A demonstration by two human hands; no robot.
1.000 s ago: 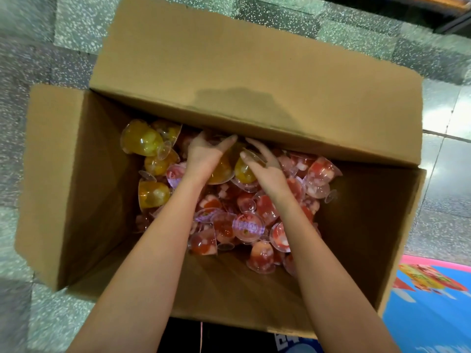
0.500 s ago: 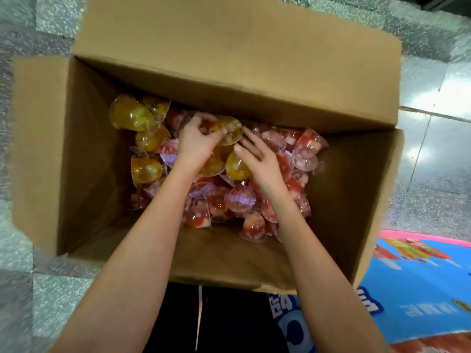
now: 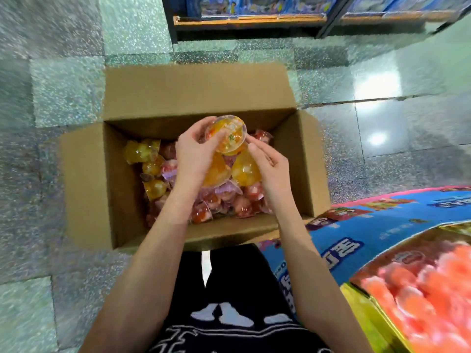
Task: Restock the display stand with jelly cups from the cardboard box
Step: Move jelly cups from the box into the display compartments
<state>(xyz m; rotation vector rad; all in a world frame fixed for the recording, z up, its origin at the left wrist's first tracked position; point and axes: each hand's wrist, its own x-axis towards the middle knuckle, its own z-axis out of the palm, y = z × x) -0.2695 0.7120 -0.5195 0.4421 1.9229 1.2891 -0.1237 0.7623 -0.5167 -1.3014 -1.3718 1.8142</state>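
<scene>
Speckled floor tiles (image 3: pixel 76 98) carry the open cardboard box (image 3: pixel 84 187). Red and yellow jelly cups (image 3: pixel 229 202) are heaped against its far and right walls. Above them the left hand (image 3: pixel 196 154) curls round the top cup (image 3: pixel 229 135), with an orange cup (image 3: pixel 216 171) under its palm. The right hand (image 3: pixel 270 166) cradles a yellow cup (image 3: pixel 246 171) in curled fingers, its thumb just beside the top cup's rim. The display stand (image 3: pixel 382 225) stands at the box's near right corner.
</scene>
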